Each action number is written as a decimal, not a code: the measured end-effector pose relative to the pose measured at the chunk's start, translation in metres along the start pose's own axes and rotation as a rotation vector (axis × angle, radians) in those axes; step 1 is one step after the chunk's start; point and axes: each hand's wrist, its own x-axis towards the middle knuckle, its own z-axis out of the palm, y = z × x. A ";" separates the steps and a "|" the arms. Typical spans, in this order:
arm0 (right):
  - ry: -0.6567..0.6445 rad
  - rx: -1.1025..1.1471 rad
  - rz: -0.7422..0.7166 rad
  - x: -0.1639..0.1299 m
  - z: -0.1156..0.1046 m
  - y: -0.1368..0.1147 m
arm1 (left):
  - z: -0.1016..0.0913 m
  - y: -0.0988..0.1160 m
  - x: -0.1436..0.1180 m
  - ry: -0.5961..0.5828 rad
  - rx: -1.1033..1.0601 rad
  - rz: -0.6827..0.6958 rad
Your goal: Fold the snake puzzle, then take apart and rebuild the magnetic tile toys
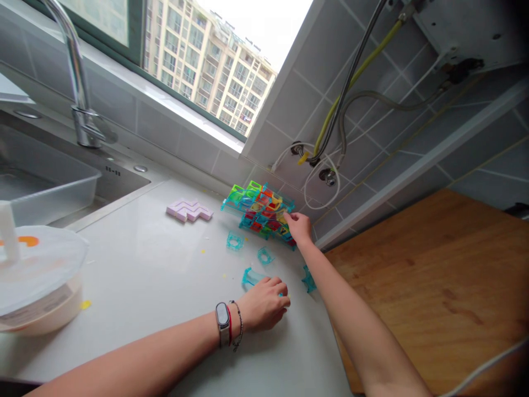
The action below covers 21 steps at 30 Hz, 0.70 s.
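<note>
Meanwhile, a clear blue piece (250, 277) was pinched under the curled left hand (264, 302) on the surface (157, 275), while the colourful block stack (260, 212), just beyond, was touched by the right hand's (298, 227) fingertips.

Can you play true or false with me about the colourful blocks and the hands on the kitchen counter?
1. The right hand touches the stack of colourful see-through blocks. True.
2. The left hand is up on the tap. False: it rests on the white counter, right by a loose blue block.
3. The left wrist wears a watch. True.
4. The pink pieces sit on top of the colourful stack. False: they lie flat on the counter, apart from it, nearer the sink.
5. A wooden board lies to the right of the counter. True.
</note>
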 end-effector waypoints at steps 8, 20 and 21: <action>0.060 -0.082 -0.023 -0.004 -0.006 0.018 | 0.001 -0.001 0.000 -0.002 -0.009 0.005; 0.050 -0.147 0.009 -0.007 -0.050 0.072 | 0.005 -0.003 0.000 0.017 -0.010 0.012; 0.029 -0.143 0.021 -0.007 -0.052 0.076 | 0.005 -0.003 0.000 0.018 -0.006 0.016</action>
